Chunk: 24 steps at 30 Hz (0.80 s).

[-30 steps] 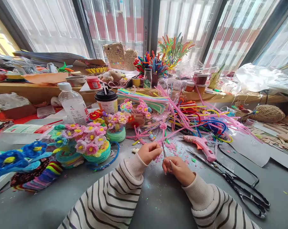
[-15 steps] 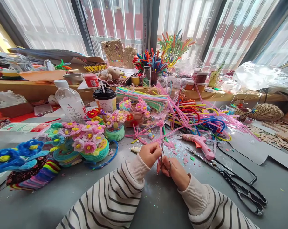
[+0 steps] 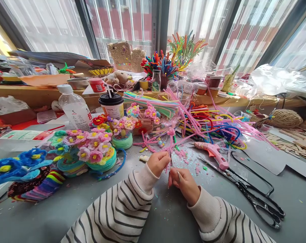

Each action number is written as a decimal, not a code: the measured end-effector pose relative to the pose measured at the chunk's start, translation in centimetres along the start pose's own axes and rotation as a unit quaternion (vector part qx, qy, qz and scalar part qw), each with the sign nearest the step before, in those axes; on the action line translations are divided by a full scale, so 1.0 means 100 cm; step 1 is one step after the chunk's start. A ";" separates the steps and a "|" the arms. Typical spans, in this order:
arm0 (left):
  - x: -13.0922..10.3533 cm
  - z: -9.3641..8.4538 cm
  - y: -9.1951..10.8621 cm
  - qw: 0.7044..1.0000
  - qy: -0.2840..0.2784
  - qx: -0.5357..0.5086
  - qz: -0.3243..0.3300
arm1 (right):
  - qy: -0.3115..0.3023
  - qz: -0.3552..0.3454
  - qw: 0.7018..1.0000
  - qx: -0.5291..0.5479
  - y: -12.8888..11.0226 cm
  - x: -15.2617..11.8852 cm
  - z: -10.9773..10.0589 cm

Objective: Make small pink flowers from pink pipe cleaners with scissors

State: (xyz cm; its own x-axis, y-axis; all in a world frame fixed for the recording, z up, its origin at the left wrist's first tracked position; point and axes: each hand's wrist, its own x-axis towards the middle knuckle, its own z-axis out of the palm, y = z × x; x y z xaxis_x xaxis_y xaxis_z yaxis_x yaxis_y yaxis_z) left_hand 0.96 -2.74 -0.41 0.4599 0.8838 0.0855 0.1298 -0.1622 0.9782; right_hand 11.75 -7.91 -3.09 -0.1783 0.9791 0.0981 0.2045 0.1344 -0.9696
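Near the middle of the grey table, my left hand [image 3: 158,163] is closed, pinching a pink fuzzy stem [image 3: 170,143] topped by a small pink flower-like bloom [image 3: 171,131]. My right hand [image 3: 182,180] is closed just right of it, fingers wrapped round small scissors [image 3: 171,158]. Their thin blades point up beside the left fingertips, against the pink stem; the handles are mostly hidden by the right fingers. Pink fuzz scraps [image 3: 182,154] and glitter lie on the table behind the hands.
Fuzzy flower pots [image 3: 101,160] stand at the left, with a bottle [image 3: 75,109] and a lidded cup [image 3: 111,106] behind. Pink and coloured stems [image 3: 193,125] are heaped at the back. A pink glue gun [image 3: 212,152] and large black scissors [image 3: 254,195] lie at the right.
My right hand has shifted slightly down and left, and its fingers with the small scissors have changed angle. My left hand stays nearly in place on the pink stem.
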 end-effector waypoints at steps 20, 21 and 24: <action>-0.001 -0.002 0.001 1.000 -0.006 0.010 0.005 | 0.032 -0.010 0.995 -0.097 -0.002 -0.001 0.000; -0.001 -0.001 0.000 1.000 -0.003 0.018 0.009 | 0.026 -0.015 0.995 -0.094 -0.001 -0.002 0.001; -0.001 0.000 -0.001 0.998 0.018 0.061 0.028 | 0.006 -0.031 0.996 -0.084 0.000 -0.003 0.001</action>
State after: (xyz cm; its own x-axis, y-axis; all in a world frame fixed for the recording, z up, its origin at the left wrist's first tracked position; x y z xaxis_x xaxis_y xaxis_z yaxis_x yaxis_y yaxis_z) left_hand 0.88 -2.79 -0.50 0.4377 0.8868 0.1480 0.2127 -0.2621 0.9413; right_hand 11.66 -8.18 -3.18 -0.1838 0.9699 0.1598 0.3524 0.2168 -0.9104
